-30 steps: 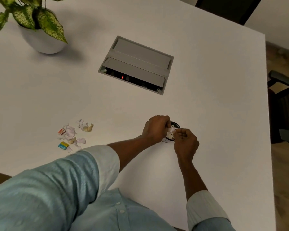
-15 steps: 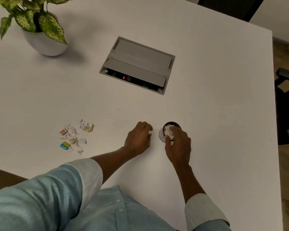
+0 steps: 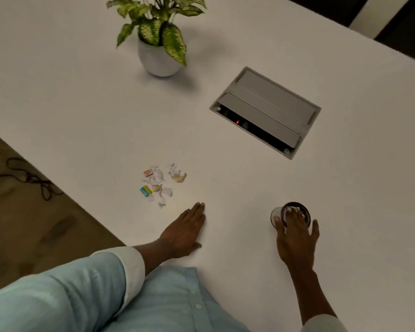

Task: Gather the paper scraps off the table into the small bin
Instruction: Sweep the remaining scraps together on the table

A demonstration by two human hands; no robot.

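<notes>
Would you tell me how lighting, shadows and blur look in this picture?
Head view: dim, even light, no glare; the potted plant casts a soft shadow toward the picture's right; the right hand over the small bin looks slightly blurred.
</notes>
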